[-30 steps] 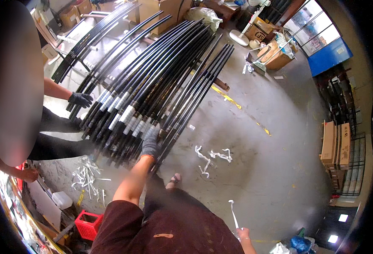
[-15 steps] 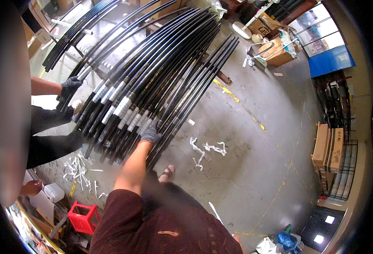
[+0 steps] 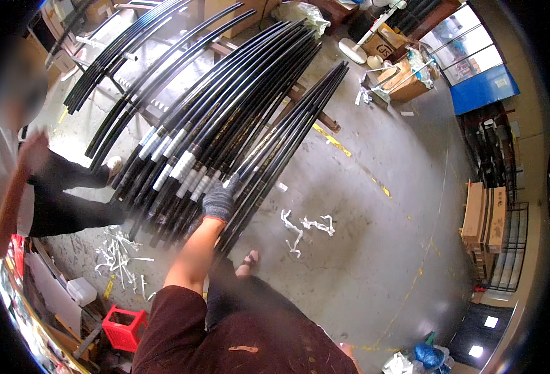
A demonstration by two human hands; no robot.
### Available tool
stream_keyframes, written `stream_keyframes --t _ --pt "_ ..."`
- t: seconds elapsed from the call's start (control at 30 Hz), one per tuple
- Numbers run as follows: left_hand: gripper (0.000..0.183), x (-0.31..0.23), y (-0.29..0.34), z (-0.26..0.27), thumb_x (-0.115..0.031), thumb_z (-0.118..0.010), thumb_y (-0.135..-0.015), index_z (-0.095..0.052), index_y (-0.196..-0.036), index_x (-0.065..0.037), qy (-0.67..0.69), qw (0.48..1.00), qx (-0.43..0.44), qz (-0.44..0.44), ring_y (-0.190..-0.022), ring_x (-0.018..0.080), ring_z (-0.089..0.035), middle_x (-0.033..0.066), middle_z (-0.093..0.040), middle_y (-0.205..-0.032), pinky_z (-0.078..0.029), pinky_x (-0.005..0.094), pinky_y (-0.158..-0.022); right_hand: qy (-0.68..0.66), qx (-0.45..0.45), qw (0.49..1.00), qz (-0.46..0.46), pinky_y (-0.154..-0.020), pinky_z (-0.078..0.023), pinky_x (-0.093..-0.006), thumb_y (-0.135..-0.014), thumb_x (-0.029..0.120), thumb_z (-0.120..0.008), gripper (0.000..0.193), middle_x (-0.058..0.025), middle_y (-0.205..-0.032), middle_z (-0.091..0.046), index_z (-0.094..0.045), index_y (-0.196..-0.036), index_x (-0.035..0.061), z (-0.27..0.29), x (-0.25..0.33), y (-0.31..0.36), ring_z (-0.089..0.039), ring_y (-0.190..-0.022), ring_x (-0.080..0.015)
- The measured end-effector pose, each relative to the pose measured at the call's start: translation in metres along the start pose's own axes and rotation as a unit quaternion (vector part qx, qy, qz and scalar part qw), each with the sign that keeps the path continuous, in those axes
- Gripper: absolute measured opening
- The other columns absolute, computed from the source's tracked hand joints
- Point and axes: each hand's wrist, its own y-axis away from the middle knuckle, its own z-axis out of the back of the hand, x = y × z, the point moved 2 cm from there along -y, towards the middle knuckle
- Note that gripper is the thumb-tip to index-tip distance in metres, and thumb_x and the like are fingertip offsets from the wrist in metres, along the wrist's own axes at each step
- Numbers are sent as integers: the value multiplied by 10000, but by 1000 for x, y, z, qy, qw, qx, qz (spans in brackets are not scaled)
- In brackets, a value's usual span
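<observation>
My left hand (image 3: pixel 217 202), in a grey knit glove, is closed on a black pole at the right part of a wide row of long black poles (image 3: pixel 225 124). Its fingers lie beside white-wrapped bands (image 3: pixel 183 166) that ring several poles near their close ends. To the right of that hand, a few separate black poles (image 3: pixel 287 146) lean together. Of my right arm only a bit of skin (image 3: pixel 347 350) shows beside my dark red shirt; the fingers are hidden.
At the left stands a co-worker, one hand (image 3: pixel 35 148) raised and blurred. White strips (image 3: pixel 122 258) litter the floor, with more strips (image 3: pixel 294 230) to the right. A red plastic stool (image 3: pixel 124 327) stands lower left. Cartons (image 3: pixel 484 215) are stacked at the right. More poles (image 3: pixel 110 62) lie far left.
The co-worker's gloved hand has left the poles at the left, and the co-worker has drawn back. My left hand has shifted slightly down and left; the right-hand poles sit closer together.
</observation>
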Motion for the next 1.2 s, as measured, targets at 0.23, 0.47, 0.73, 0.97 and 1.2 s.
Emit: stream_keyframes --t 0.23,0.47,0.73,0.97,1.2 --pt "791 -5 -7 -15 -143 -590 -836 -223 -1474 -432 -15 999 -5 31 -908 366 -633 256 -546 -1158 -524 454 -741 -45 -18 999 10 -561 -485 -376 -770 271 -739 396 -131 -730 -660 -639 -887 -94 12 11 17 -605 -602 -196" --pt "823 8 -9 -30 -216 -680 -793 -243 -1490 -207 92 995 -42 26 -1153 392 -535 256 -503 -1291 -460 461 -933 -137 -60 988 24 -528 -456 -353 -756 208 -711 282 -97 -702 -635 -640 -833 -53 -1 -35 -32 -569 -579 -177" --pt "472 3 7 42 -256 -761 -752 -606 -1156 -67 327 932 -62 -140 -829 242 -630 108 -667 -935 -514 359 -735 -403 -73 904 120 -487 -409 -296 -750 43 -583 70 -52 -630 -560 -531 -708 65 10 76 -80 -516 -543 -143" --pt "610 -85 87 177 -252 -735 -811 -455 -1317 -60 783 529 295 -146 -811 185 -626 64 -621 -921 -529 320 -724 -393 -57 877 269 -480 -364 -255 -798 82 -598 194 10 -592 -479 -444 -682 100 53 214 -66 -448 -535 -91" --pt "512 -128 121 170 -167 -696 -836 -467 -1267 -13 782 541 290 -110 -794 195 -597 63 -575 -904 -539 393 -736 -283 -99 841 450 -545 -384 -262 -812 108 -652 209 25 -659 -428 -449 -783 66 91 313 -2 -413 -640 -73"
